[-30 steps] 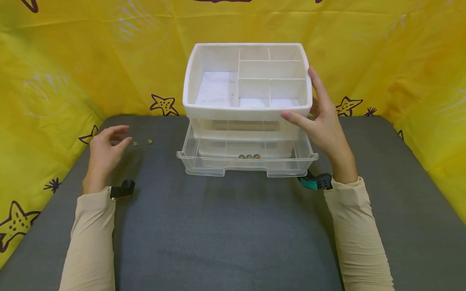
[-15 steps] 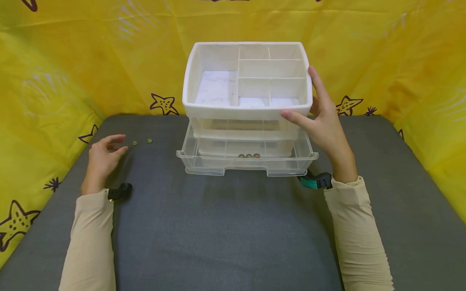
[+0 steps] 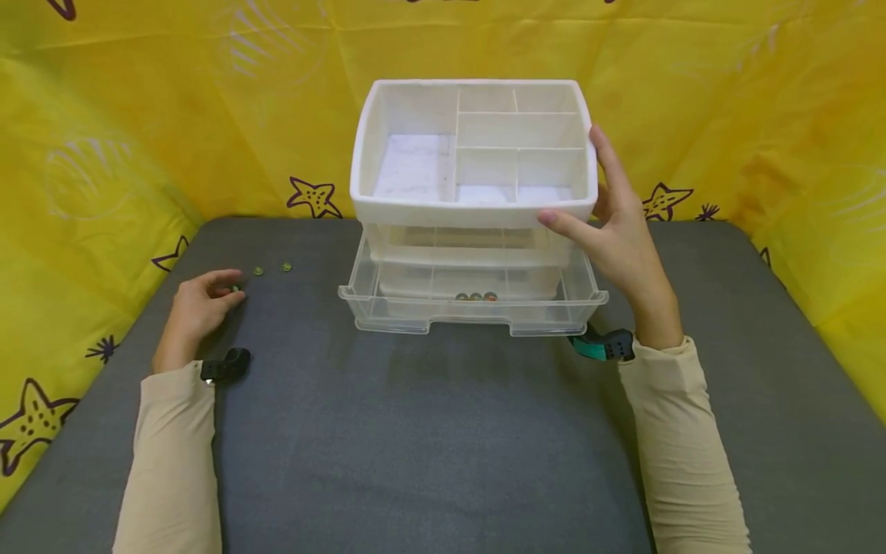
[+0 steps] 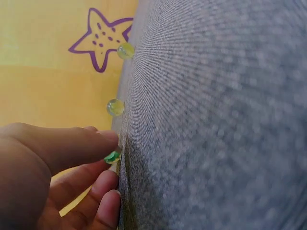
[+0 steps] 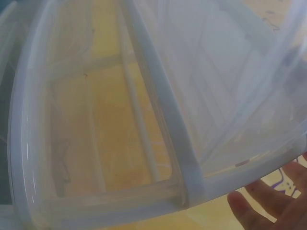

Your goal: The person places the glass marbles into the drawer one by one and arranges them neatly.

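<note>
At the table's left side my left hand [image 3: 197,312] pinches a green glass marble [image 4: 113,157] between thumb and fingertips, low at the grey cloth. Two more clear yellow-green marbles, the nearer marble [image 4: 115,107] and the farther marble [image 4: 125,51], lie just beyond it. My right hand [image 3: 619,238] holds the right end of a white plastic drawer organizer [image 3: 477,214], thumb on its front edge and fingers along its side. Its clear lower drawer [image 3: 471,327] is pulled out, with three marbles [image 3: 476,297] in a row inside.
The organizer's top tray has several compartments divided by thin walls [image 3: 519,148]. A grey cloth [image 3: 415,431] covers the table. Yellow fabric [image 3: 208,115] with starfish drawings rises behind and at both sides.
My left hand has lowered toward the cloth and closed its thumb and fingertips on the nearest marble. The right hand and the organizer stay in place.
</note>
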A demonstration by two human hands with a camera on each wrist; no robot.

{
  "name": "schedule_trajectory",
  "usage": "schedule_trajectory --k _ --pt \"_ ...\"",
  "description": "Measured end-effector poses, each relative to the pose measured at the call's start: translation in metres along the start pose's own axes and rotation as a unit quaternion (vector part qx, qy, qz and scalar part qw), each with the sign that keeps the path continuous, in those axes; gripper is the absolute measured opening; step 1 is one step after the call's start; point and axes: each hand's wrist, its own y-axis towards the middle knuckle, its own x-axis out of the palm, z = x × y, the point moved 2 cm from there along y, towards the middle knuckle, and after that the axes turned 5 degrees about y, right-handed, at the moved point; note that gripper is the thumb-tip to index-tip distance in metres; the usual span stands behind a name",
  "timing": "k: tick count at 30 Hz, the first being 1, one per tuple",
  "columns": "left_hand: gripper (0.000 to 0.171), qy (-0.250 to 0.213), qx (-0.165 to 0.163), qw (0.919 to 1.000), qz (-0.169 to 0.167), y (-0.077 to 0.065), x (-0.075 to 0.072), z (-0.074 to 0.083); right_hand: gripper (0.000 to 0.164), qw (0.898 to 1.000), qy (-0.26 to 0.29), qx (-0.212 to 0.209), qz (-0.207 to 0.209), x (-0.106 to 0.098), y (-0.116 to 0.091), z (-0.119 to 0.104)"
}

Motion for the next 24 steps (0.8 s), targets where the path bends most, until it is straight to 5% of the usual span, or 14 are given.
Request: schedule_trajectory --k 10,24 --pt "0.032 0.007 0.007 0.9999 0.006 0.0 0.004 -0.001 0.096 1.0 -0.003 0.002 0.001 -0.001 -0.001 0.0" --pt "0.034 0.053 0.008 0.997 -0.056 -0.001 0.0 0.013 0.096 1.0 0.008 0.003 0.0 -0.001 -0.002 0.0"
